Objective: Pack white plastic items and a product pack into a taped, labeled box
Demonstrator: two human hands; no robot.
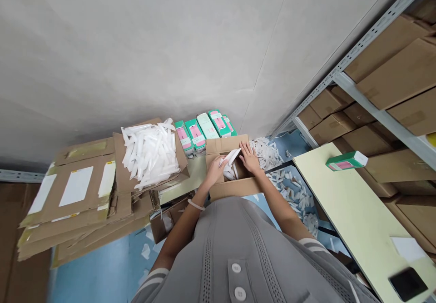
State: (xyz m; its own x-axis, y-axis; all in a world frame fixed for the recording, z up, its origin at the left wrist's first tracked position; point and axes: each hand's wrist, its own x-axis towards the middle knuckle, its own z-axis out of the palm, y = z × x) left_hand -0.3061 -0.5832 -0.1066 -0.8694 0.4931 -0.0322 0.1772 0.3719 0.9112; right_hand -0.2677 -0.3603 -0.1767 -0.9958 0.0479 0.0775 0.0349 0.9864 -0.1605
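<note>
An open cardboard box (235,187) sits in front of me on my lap side, with white plastic pieces inside. My left hand (215,170) and my right hand (250,157) both reach into it. Between them they hold a white plastic sleeve (230,157) above the box's opening. A thin bracelet is on my left wrist. Several green-and-pink product boxes (204,132) stand in a row just behind the cardboard box, against the wall.
A larger carton (119,157) heaped with white plastic sleeves stands to the left, on a stack of flattened cartons (71,212). Paper scraps (293,189) litter the blue floor. A pale table (361,221) at right carries one green box (345,161) and a phone (408,283). Shelving with cartons (391,76) rises right.
</note>
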